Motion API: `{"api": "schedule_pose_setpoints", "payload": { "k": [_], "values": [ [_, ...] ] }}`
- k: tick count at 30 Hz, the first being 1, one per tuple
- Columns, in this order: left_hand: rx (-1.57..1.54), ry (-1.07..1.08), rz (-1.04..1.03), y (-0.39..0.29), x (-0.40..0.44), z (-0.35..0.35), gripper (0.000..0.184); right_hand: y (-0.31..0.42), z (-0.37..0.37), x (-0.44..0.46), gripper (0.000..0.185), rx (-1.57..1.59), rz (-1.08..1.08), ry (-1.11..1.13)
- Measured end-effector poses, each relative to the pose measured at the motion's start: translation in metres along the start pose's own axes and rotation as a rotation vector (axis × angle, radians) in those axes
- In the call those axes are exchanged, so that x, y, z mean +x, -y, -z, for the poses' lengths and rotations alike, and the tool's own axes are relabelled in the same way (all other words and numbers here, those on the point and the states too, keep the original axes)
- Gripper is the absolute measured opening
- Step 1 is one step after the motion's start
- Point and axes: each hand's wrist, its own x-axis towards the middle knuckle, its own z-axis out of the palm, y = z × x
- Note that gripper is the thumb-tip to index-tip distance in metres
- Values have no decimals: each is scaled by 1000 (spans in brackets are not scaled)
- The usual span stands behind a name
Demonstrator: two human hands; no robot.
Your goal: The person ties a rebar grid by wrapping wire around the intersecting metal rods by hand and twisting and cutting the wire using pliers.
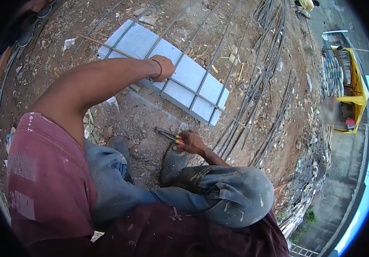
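Note:
My left hand, a dark band at its wrist, is closed in a fist at a crossing of the rebar, above a pale flat slab. Its fingertips are hidden, but the fist appears to grip the bar. Several thin bars lie across the slab, with one long bar running along it. Down by my right shoe, my right hand is wrapped round pincers with red and yellow handles. The pincers' metal head points left, just above the dirt and apart from the slab.
Long loose rebar lies bundled on the littered soil to the right. Beyond it are a concrete strip, a yellow tarp shelter and a person at the top right. My bent knee stands near my right forearm.

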Motion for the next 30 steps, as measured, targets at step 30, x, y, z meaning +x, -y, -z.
{"api": "schedule_pose_setpoints", "payload": {
  "k": [30],
  "values": [
    [-87,-160,-122,3,-10,42,36,119,268,-131,34,-781,-322,153]
  ]
}}
